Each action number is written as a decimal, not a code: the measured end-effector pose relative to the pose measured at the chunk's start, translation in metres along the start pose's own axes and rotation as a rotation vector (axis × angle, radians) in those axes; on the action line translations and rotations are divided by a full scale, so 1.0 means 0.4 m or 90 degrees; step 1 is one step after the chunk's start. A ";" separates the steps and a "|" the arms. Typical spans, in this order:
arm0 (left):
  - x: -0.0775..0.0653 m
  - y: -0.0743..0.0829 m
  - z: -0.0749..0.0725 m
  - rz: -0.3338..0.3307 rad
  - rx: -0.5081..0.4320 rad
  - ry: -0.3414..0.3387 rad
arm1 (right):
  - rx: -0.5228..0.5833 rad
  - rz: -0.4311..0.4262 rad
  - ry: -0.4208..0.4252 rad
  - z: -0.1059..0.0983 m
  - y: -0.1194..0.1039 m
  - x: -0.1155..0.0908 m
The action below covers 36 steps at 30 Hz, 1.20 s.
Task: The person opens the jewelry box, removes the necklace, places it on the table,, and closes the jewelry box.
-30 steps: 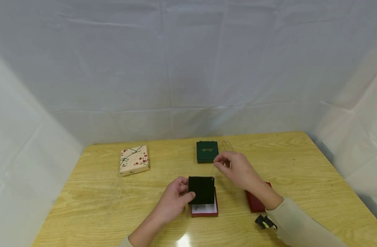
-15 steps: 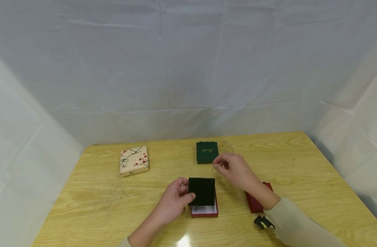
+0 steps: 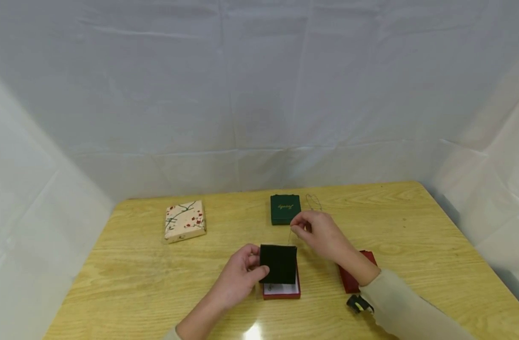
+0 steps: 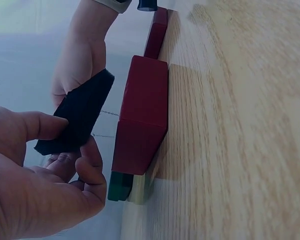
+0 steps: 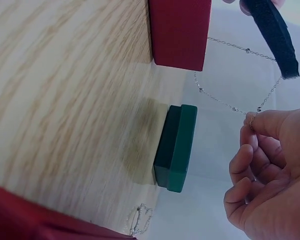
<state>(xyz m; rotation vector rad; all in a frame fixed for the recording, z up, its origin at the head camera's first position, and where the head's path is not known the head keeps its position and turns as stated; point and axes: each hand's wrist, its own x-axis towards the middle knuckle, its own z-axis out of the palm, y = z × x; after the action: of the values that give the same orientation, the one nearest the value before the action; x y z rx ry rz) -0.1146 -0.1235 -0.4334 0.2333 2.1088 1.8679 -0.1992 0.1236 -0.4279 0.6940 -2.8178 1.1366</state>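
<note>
Clock times count from the black pad, with 12 pointing away from the person. The wooden table ends far off at 12 o'clock, near a creased white sheet. A wide stretch of wood lies between the left hand and the flowery box at 10 o'clock. There is less room at 12, where the green box sits just past the right fingertips.

The pad is square, flat and soft-looking. The red box below it is smooth, with white inside. A red box piece lies at 3 o'clock, partly under the right arm.

The left hand pinches the pad at its 9 o'clock edge, thumb in front, holding it tilted and apart from the red box. The right hand, at 2 o'clock, pinches a thin beaded chain between thumb and finger, its other fingers bent. The chain hangs down from there and reaches the pad; I can't tell if it is hooked on. Another silver chain lies beside the green box, at 1 o'clock.
</note>
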 end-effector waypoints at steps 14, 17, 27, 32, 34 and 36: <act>-0.003 0.001 0.000 -0.002 -0.022 0.001 | 0.000 0.004 -0.006 0.003 0.008 0.005; -0.001 0.000 -0.002 -0.004 -0.022 0.000 | -0.002 0.002 -0.005 0.001 0.009 0.005; 0.000 -0.003 -0.012 -0.016 0.012 0.022 | -0.046 -0.028 0.003 -0.011 0.002 -0.004; -0.001 -0.001 -0.012 -0.025 0.013 0.034 | -0.071 -0.061 0.013 -0.028 -0.005 -0.015; 0.000 -0.002 -0.012 -0.027 0.016 0.040 | -0.078 -0.076 0.018 -0.038 -0.010 -0.019; 0.000 -0.002 -0.011 -0.029 0.018 0.045 | -0.087 -0.091 0.021 -0.049 -0.017 -0.023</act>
<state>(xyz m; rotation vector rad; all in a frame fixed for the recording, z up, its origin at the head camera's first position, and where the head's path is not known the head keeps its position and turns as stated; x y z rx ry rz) -0.1159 -0.1279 -0.4337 0.1252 2.1690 1.8474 -0.1908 0.1360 -0.4109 0.8407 -2.7351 0.9164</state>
